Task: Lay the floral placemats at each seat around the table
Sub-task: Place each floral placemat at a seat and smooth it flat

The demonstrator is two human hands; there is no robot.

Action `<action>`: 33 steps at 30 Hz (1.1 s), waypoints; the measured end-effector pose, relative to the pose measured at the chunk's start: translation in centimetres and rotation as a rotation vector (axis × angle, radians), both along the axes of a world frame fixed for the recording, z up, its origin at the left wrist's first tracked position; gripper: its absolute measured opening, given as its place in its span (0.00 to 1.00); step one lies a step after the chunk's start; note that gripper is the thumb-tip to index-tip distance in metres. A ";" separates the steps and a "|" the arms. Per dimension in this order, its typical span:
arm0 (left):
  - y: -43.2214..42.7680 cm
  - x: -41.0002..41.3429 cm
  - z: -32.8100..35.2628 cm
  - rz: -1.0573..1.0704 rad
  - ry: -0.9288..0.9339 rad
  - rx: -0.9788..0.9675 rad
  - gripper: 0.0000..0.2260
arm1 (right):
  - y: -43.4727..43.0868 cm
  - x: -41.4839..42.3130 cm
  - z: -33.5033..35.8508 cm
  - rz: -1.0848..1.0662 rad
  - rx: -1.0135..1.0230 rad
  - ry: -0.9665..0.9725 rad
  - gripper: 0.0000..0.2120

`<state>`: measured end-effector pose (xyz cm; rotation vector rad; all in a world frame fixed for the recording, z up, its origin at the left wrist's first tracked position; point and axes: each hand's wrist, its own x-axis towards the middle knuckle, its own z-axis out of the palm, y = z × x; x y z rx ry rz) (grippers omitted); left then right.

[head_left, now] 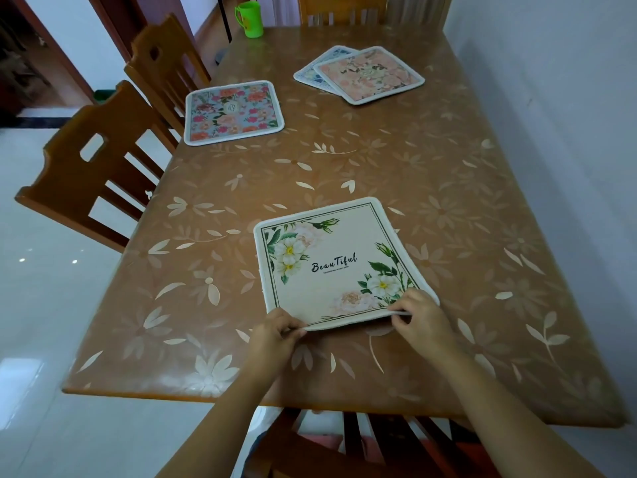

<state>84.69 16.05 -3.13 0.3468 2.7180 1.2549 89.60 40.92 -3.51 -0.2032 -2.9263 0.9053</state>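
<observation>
The left hand and right hand each pinch a near corner of the cream placemat, fingers curled on its edge, which appears slightly lifted at the right. The mat lies on the tabletop at the near seat, skewed to the near edge.

Risk: release now leaves it crooked, and an uneven pull may slide it on the glossy surface. Two overlapped placemats lie at the far end, not yet distributed.

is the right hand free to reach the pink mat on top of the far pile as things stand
Probably not yet: the right hand pinches the near edge of the Beautiful placemat, and the pink mat lies far across the table. Nothing stands between them, though.
</observation>
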 end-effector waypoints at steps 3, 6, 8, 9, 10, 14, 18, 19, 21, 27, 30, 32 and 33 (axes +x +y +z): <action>0.9 -0.2 -0.4 -0.025 -0.002 -0.015 0.02 | 1.1 1.5 0.4 0.019 0.058 -0.025 0.04; 1.7 -0.2 -1.0 -0.094 -0.030 -0.043 0.02 | 2.1 3.1 0.3 0.050 0.078 -0.084 0.03; 1.8 -0.1 -1.4 -0.146 -0.035 -0.083 0.02 | 2.5 3.8 -0.1 0.059 0.070 -0.102 0.02; 1.6 0.0 -1.6 -0.160 -0.038 -0.097 0.02 | 2.6 4.2 -0.4 0.064 0.068 -0.104 0.02; 1.4 0.0 -1.8 -0.168 -0.047 -0.106 0.02 | 2.6 4.5 -0.6 0.075 0.069 -0.105 0.03; -0.2 0.5 -2.5 -0.196 -0.048 -0.154 0.03 | 2.5 5.3 -1.7 0.118 0.090 -0.135 0.04; -1.1 1.4 -3.6 -0.201 -0.007 -0.200 0.02 | 2.6 6.0 -2.3 0.093 0.088 -0.163 0.05; -1.2 1.7 -3.9 -0.200 0.004 -0.202 0.02 | 2.6 6.1 -2.4 0.086 0.087 -0.166 0.05; -1.2 2.0 -4.4 -0.207 0.031 -0.203 0.04 | 2.6 6.2 -2.3 0.083 0.091 -0.170 0.06; -1.3 2.7 -4.9 -0.280 0.167 -0.181 0.09 | 2.3 6.6 -2.5 0.093 0.126 -0.169 0.06; -1.5 2.6 -5.1 -0.263 0.180 -0.189 0.09 | 2.3 6.7 -2.7 0.086 0.139 -0.172 0.05; -1.4 2.5 -5.1 -0.234 0.156 -0.189 0.10 | 2.3 6.7 -2.8 0.073 0.126 -0.167 0.03; -1.2 2.5 -5.0 -0.215 0.136 -0.184 0.10 | 2.2 6.7 -2.8 0.060 0.109 -0.163 0.03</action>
